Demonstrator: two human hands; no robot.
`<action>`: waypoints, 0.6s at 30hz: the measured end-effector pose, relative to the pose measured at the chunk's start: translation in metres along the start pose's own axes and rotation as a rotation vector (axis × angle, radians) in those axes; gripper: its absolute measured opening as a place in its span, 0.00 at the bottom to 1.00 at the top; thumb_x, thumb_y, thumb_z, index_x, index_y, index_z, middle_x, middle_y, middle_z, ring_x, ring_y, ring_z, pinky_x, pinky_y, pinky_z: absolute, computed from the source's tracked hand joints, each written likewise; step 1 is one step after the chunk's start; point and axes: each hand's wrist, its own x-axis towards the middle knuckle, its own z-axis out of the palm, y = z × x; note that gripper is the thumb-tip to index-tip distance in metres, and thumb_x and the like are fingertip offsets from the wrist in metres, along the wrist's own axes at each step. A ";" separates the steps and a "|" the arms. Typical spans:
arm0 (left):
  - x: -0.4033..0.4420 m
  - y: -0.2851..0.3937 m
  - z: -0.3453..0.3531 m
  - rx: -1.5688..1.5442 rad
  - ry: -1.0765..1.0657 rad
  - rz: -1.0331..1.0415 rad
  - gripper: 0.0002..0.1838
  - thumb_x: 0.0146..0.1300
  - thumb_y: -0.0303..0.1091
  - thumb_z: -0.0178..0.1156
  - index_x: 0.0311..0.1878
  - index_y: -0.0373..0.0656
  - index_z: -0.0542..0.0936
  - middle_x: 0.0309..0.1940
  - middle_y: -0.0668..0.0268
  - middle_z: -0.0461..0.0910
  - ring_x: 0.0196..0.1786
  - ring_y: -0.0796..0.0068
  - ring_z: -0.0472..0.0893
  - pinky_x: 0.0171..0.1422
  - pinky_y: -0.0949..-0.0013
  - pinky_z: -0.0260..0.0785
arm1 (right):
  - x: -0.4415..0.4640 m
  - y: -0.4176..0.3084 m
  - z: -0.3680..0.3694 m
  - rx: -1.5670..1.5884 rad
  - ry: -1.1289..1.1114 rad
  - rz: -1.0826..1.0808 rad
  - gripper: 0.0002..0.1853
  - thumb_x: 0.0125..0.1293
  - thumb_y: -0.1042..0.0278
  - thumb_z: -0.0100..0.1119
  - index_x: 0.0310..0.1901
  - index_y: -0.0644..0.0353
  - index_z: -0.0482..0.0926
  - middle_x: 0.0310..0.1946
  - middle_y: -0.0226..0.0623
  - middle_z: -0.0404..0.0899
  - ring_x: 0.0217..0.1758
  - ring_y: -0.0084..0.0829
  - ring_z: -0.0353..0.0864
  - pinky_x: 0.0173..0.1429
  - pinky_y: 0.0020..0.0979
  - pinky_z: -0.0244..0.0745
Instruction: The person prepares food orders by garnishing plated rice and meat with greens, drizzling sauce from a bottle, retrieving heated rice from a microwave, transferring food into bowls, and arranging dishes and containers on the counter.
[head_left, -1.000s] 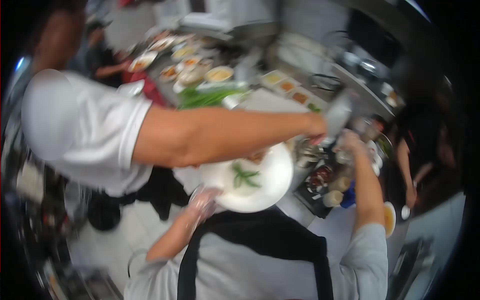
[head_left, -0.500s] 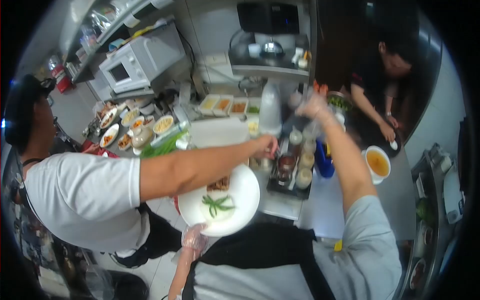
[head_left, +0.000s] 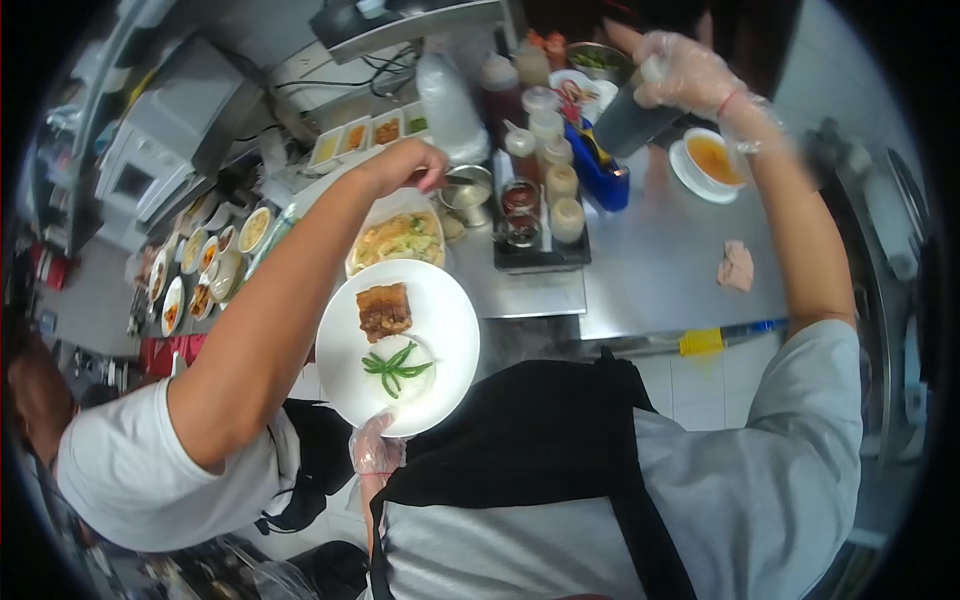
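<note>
My left hand (head_left: pixel 378 450), in a clear plastic glove, grips the near rim of a white plate (head_left: pixel 455 330). Braised pork belly (head_left: pixel 384 310) lies on it, beside a mound of white rice (head_left: pixel 412 388) topped with green beans (head_left: pixel 393 368). My right hand (head_left: pixel 690 75), also gloved, is raised at the upper right, fingers closed round the upper part of a dark, tilted bottle (head_left: pixel 632 118). Close beneath the bottle stands a blue container (head_left: pixel 602 180). A co-worker's bare hand (head_left: pixel 410 165) reaches in from the left, at a small metal pot (head_left: pixel 467 195).
A black tray (head_left: pixel 545 255) bears several sauce bottles and jars. Behind my plate sits a dish of shredded vegetables (head_left: pixel 400 240). A soup bowl (head_left: pixel 713 160) and a crumpled pink cloth or paper (head_left: pixel 735 265) rest on the steel counter (head_left: pixel 660 270). The co-worker's arm (head_left: pixel 285 285) crosses at left.
The view has turned. My right hand has moved away from the bottles and now carries the dark bottle. The plate stays in my left hand; the co-worker's arm no longer covers the pork.
</note>
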 end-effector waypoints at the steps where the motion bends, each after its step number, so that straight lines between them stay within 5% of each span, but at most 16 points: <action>1: 0.001 0.000 0.000 0.004 -0.008 0.002 0.20 0.51 0.23 0.59 0.51 0.33 0.73 0.43 0.59 0.78 0.42 0.66 0.80 0.45 0.67 0.73 | -0.012 0.010 0.009 -0.029 -0.053 -0.030 0.25 0.37 0.59 0.70 0.41 0.55 0.76 0.35 0.39 0.79 0.40 0.37 0.79 0.46 0.32 0.74; 4: -0.004 0.001 -0.006 0.008 -0.032 -0.008 0.22 0.51 0.22 0.58 0.52 0.32 0.72 0.45 0.57 0.78 0.44 0.64 0.80 0.48 0.65 0.73 | -0.057 0.039 0.061 -0.093 -0.164 -0.062 0.22 0.34 0.63 0.72 0.36 0.54 0.77 0.32 0.40 0.79 0.38 0.40 0.79 0.45 0.36 0.74; 6: -0.009 0.002 -0.003 0.009 -0.046 -0.008 0.23 0.50 0.21 0.58 0.53 0.32 0.72 0.46 0.57 0.77 0.45 0.63 0.80 0.50 0.64 0.73 | -0.085 0.031 0.071 -0.153 -0.406 0.130 0.23 0.37 0.64 0.73 0.39 0.56 0.78 0.34 0.43 0.80 0.42 0.42 0.80 0.48 0.36 0.74; 9: -0.015 -0.004 -0.006 0.019 -0.090 -0.030 0.24 0.50 0.20 0.58 0.54 0.31 0.71 0.47 0.55 0.77 0.47 0.61 0.80 0.53 0.63 0.74 | -0.128 0.023 0.079 -0.120 -0.425 0.158 0.26 0.41 0.66 0.72 0.45 0.57 0.76 0.39 0.45 0.80 0.46 0.43 0.79 0.53 0.37 0.73; 15: -0.029 -0.028 -0.006 0.043 -0.141 -0.109 0.22 0.50 0.18 0.60 0.52 0.27 0.72 0.46 0.54 0.78 0.49 0.61 0.80 0.57 0.63 0.73 | -0.173 0.034 0.087 -0.062 -0.291 0.296 0.44 0.41 0.69 0.73 0.63 0.57 0.62 0.49 0.51 0.77 0.54 0.48 0.76 0.60 0.37 0.70; 18: -0.034 -0.046 0.008 0.029 -0.183 -0.104 0.21 0.51 0.18 0.60 0.51 0.27 0.73 0.45 0.53 0.79 0.47 0.64 0.81 0.56 0.66 0.73 | -0.194 0.049 0.105 0.063 -0.019 0.368 0.52 0.39 0.64 0.77 0.66 0.58 0.56 0.51 0.49 0.76 0.56 0.44 0.75 0.63 0.35 0.68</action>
